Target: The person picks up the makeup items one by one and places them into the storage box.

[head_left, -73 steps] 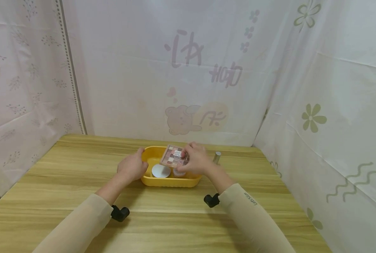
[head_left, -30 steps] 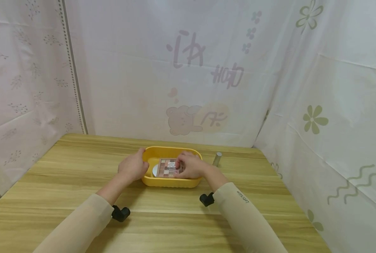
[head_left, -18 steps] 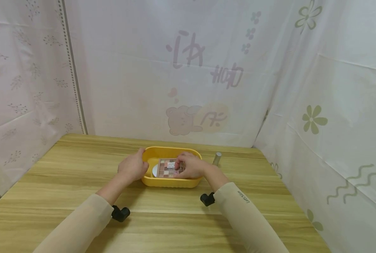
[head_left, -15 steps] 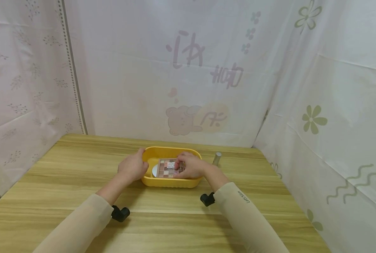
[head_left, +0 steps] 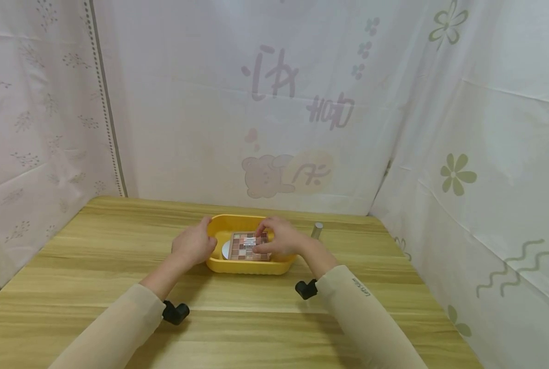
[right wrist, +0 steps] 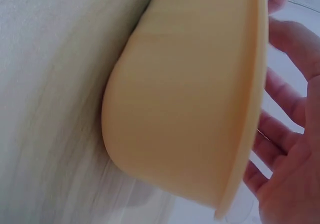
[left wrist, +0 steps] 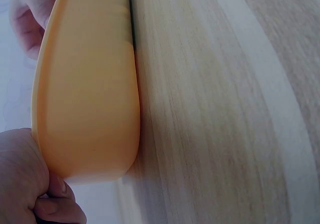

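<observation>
A yellow plastic basin (head_left: 251,267) stands on the wooden table. My left hand (head_left: 192,245) grips its left rim; in the left wrist view the left hand (left wrist: 22,171) has thumb and curled fingers on either side of that rim. Inside the basin lies an eyeshadow palette (head_left: 243,250) with a grid of brown and pink squares, partly over a round white-topped container (head_left: 226,249). My right hand (head_left: 282,237) hovers just above the palette's right side, fingers spread and holding nothing. The right wrist view shows the right hand (right wrist: 292,149) with parted fingers beyond the basin rim.
A slim silver tube (head_left: 317,230) stands on the wooden table (head_left: 237,323) just right of the basin. Patterned white cloth (head_left: 186,128) hangs behind the table and along both sides.
The right hand lowered the palette into the basin, over the round containers, then let go and lifted slightly up and to the right. The left hand has stayed on the rim.
</observation>
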`<state>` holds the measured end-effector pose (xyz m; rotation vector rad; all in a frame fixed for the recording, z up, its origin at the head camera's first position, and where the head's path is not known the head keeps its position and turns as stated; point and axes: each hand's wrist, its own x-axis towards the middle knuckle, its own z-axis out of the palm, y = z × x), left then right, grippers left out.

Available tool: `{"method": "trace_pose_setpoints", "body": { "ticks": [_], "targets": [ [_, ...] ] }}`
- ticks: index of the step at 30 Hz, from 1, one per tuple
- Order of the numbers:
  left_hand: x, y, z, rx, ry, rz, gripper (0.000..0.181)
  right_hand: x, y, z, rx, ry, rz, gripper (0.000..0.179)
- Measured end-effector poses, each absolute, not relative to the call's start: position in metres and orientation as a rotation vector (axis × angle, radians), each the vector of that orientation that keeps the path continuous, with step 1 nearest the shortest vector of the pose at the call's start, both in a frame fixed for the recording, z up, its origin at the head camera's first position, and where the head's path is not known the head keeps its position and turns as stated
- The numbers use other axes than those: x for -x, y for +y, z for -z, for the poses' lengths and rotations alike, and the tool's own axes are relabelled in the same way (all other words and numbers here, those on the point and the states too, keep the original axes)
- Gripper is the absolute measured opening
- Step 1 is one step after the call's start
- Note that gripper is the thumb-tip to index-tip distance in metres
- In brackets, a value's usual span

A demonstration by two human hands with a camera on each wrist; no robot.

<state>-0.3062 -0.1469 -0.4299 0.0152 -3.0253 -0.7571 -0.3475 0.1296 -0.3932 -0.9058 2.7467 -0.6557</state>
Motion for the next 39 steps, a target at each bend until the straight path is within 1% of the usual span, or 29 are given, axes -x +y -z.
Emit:
{"method": "trace_pose_setpoints", "body": {
  "ticks": [4, 11, 17, 27, 33, 39],
  "targets": [
    [0.307, -0.147, 0.430, -0.021, -3.028, 0.759, 0.067, 0.349, 0.134, 0.390, 0.906, 2.783, 0.701, 0.037],
    [0.306, -0.147, 0.430, -0.022, -3.024, 0.762, 0.066, 0.352, 0.142, 0.387, 0.904, 2.853, 0.750, 0.039],
    [0.305, -0.146, 0.430, -0.025, -3.025, 0.749, 0.065, 0.355, 0.153, 0.383, 0.876, 2.932, 0.784, 0.036],
    [0.306, -0.146, 0.430, -0.015, -3.022, 0.753, 0.066, 0.359, 0.182, 0.377, 0.823, 3.034, 0.809, 0.034],
    [0.306, -0.146, 0.429, -0.022, -3.023, 0.751, 0.066, 0.359, 0.199, 0.374, 0.736, 3.052, 0.820, 0.032],
    [0.305, -0.145, 0.429, -0.026, -3.026, 0.744, 0.066, 0.363, 0.216, 0.376, 0.711, 3.075, 0.831, 0.034]
  ]
}}
